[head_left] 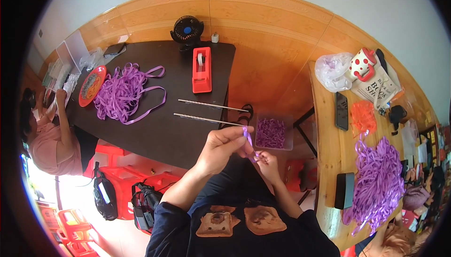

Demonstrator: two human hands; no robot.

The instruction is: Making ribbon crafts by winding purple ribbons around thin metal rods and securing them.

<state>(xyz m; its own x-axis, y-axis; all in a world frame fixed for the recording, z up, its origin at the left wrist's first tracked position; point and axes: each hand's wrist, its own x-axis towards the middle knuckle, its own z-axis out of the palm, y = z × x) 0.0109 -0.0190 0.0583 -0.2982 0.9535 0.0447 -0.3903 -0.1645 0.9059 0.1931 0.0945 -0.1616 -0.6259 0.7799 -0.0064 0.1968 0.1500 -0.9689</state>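
A short piece of purple ribbon (248, 137) is stretched between my two hands, in front of my lap. My left hand (224, 145) pinches its upper part between thumb and fingers. Lower and to the right, my right hand (268, 166) is closed on the ribbon's other part; whether it is knotted or folded there is too small to tell. Just beyond my left hand, two thin metal sticks (209, 119) lie apart on the dark table (178, 76) and jut past its right edge. A long loose heap of purple ribbon (123, 92) lies farther left.
A red tape dispenser (202, 71), black fan (187, 31) and red plate (92, 86) stand on the dark table. Below its right edge sits a clear bin (271, 134) of purple pieces. The wooden table (329, 163) at right bears more ribbon (378, 181) and a phone (341, 111). Another person (56, 144) sits left.
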